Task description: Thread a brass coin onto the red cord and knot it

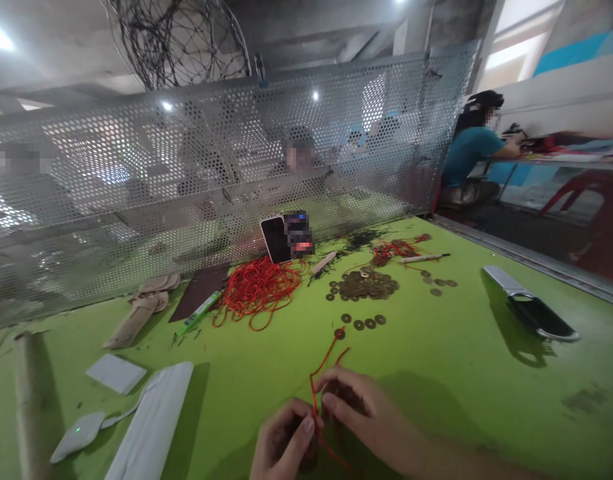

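A thin red cord (314, 390) runs up between my hands at the near side of the green table. My left hand (286, 437) pinches it between thumb and finger. Close on its right, my right hand (359, 403) has its fingers curled in toward the cord, with thumb and index finger near each other; a cord end rises past its knuckles. The upper end of the cord reaches a round coin with a hole (340, 334). Just beyond lie a few more loose coins (370, 324), and behind them a heaped coin pile (369, 285).
A red cord tangle (261, 290) lies left of the coins, by a green-handled cutter (201, 312) and a propped phone (275, 239). White power strip (151, 427) at left, black-and-silver tool (534, 307) at right. A perforated metal screen (211, 160) borders the back; a person (474, 150) sits beyond.
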### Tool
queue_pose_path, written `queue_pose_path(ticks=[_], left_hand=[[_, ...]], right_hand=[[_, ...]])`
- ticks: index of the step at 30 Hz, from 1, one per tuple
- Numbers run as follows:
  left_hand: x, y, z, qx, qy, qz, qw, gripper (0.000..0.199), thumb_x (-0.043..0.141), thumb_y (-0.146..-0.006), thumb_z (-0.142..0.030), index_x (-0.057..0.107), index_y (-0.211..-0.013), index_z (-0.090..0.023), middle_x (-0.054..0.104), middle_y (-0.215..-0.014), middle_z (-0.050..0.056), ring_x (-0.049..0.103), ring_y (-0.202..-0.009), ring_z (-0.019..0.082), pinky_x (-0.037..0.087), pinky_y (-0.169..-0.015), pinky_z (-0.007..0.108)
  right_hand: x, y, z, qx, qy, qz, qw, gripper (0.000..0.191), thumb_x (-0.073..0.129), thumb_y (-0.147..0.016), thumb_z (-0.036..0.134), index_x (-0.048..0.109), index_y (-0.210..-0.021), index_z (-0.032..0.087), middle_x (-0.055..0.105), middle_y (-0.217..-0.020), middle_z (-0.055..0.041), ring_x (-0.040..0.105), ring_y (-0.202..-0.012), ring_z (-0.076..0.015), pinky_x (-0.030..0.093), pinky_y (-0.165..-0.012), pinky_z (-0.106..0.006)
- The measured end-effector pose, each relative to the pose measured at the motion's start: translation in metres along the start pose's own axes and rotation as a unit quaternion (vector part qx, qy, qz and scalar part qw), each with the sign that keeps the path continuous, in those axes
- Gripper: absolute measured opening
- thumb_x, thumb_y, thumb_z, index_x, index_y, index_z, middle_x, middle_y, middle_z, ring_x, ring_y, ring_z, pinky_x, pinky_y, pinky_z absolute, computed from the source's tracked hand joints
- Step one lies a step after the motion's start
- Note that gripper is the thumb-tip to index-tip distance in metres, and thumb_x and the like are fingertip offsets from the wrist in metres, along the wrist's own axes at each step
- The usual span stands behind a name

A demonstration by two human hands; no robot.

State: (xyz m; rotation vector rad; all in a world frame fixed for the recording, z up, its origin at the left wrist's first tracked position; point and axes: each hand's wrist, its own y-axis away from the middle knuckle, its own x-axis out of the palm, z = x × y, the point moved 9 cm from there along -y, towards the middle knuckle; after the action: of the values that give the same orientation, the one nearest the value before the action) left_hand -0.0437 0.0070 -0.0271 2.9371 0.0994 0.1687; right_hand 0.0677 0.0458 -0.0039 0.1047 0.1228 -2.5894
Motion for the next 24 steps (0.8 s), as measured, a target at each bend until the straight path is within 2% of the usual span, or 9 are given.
queue_pose_path(ticks=[6,14,17,21,24], left_hand=[[-0.004,-0.002,0.0,0.009,0.022,-0.02,1.0,0.039,0.069,-0.065,-0.051,0.061,-0.068,-0.012,0.046,-0.051,-0.003,0.04,-0.044,0.006,0.03,-0.044,0.017],[-0.004,-0.007,0.0,-0.001,-0.024,0.016,1.0,0.04,0.067,-0.067,-0.052,0.062,-0.073,-0.012,0.049,-0.052,-0.001,0.045,-0.047,0.009,0.036,-0.046,0.019],[-0.005,-0.005,-0.007,0.025,-0.038,-0.006,0.999,0.035,0.067,-0.069,-0.046,0.063,-0.076,-0.013,0.053,-0.056,0.0,0.047,-0.05,0.009,0.038,-0.048,0.019],[-0.008,0.002,-0.021,0.083,-0.088,-0.064,0.991,0.026,0.07,-0.068,-0.036,0.064,-0.083,-0.015,0.062,-0.07,0.003,0.056,-0.065,0.013,0.044,-0.059,0.019],[-0.008,0.002,-0.029,0.113,-0.158,-0.061,0.979,0.021,0.067,-0.069,-0.033,0.064,-0.082,-0.016,0.063,-0.072,0.003,0.058,-0.066,0.014,0.046,-0.062,0.02]], right_hand=[[0.01,0.001,-0.008,0.021,-0.046,0.05,0.997,0.027,0.052,-0.085,0.038,0.062,-0.097,0.016,0.066,-0.084,-0.0052,0.061,-0.076,-0.0165,0.046,-0.068,-0.026],[0.009,-0.004,-0.01,0.035,-0.1,0.039,0.994,0.021,0.06,-0.079,0.035,0.059,-0.079,0.014,0.057,-0.069,-0.0001,0.051,-0.064,-0.0109,0.039,-0.06,-0.021],[0.007,-0.004,-0.005,0.039,-0.083,0.042,0.995,0.017,0.056,-0.081,0.031,0.056,-0.077,0.014,0.052,-0.066,0.0014,0.047,-0.061,-0.0096,0.036,-0.056,-0.02],[0.001,-0.003,-0.006,0.066,-0.059,0.033,0.996,0.012,0.052,-0.082,0.026,0.053,-0.078,0.015,0.049,-0.065,0.0018,0.045,-0.059,-0.0095,0.034,-0.054,-0.02],[-0.001,-0.003,-0.008,0.078,-0.055,0.034,0.995,0.012,0.051,-0.082,0.027,0.053,-0.079,0.016,0.051,-0.067,0.0009,0.047,-0.06,-0.0102,0.035,-0.054,-0.021]])
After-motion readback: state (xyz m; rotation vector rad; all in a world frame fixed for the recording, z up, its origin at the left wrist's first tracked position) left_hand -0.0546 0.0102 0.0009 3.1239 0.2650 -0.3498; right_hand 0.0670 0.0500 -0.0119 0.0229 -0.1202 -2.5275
